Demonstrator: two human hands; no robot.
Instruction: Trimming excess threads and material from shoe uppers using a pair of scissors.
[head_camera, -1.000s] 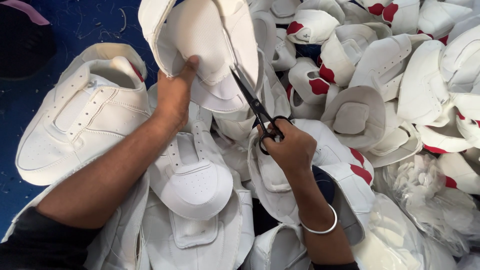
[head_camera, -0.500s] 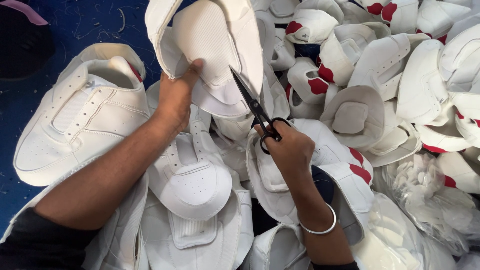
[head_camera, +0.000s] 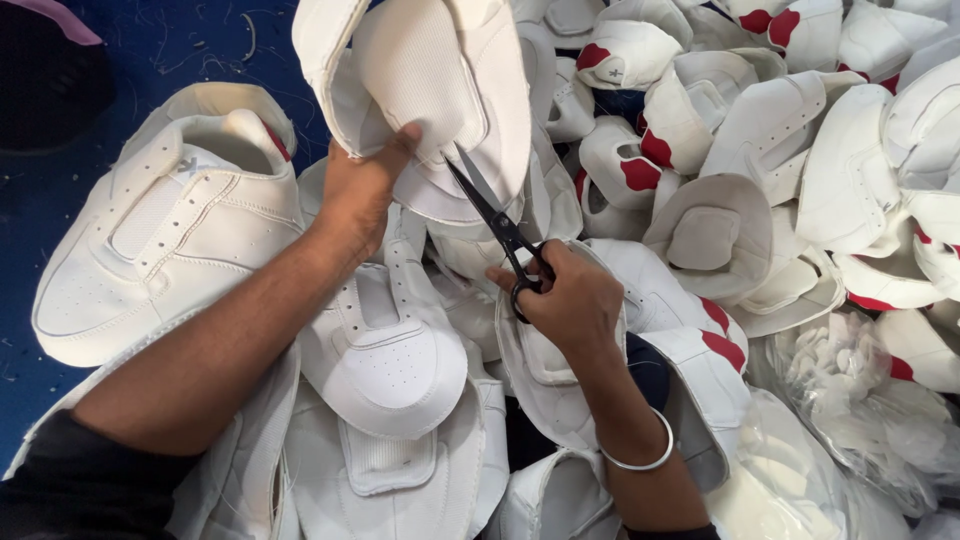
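Fingers (head_camera: 400, 145) of the left hand (head_camera: 355, 195) pinch the edge of a white shoe top (head_camera: 430, 90) held up over the pile of white shoe tops (head_camera: 400, 360), while the right hand (head_camera: 570, 305) grips black scissors (head_camera: 500, 230) with the blades touching that shoe top.

The white shoe upper (head_camera: 440, 90) is being held raised above the pile, its pale textured inner lining facing the camera and its stitched outer edge curving round the sides. The left hand (head_camera: 355, 195) is gripping its lower left edge. The black scissors (head_camera: 495, 225) are pointing up and to the left, their blades slightly parted with the tips touching the upper's lower edge. The right hand (head_camera: 570, 305) is gripping the scissor handles.
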